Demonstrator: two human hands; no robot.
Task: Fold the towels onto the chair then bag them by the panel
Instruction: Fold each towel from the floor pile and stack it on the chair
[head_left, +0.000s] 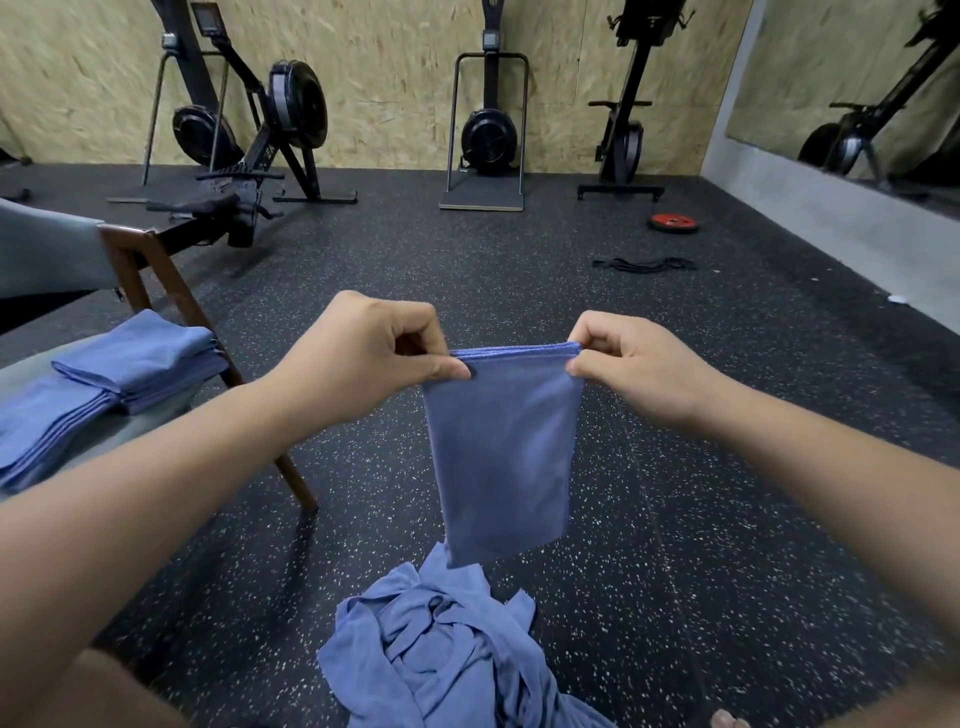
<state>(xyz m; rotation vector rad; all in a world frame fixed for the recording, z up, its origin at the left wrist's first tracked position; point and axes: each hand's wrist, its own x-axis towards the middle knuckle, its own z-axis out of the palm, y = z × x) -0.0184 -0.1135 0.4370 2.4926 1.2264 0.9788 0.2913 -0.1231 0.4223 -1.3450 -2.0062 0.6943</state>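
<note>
The thin blue cloth towel (501, 457), folded narrow, hangs limp at centre, top corners pinched by the left hand (363, 358) at 9 o'clock and the right hand (639, 364) at 3; likely light and floppy, best held by corners

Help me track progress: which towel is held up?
The towel pinched by left hand and right hand; the stack lies on the chair, the heap on the floor.

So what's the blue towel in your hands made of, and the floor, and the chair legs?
Towel: thin soft cloth, maybe microfibre; it hangs limp, edges stitched. Floor: probably rubber, matte black with white specks. Chair legs: likely wood, dark brown and smooth.
</note>
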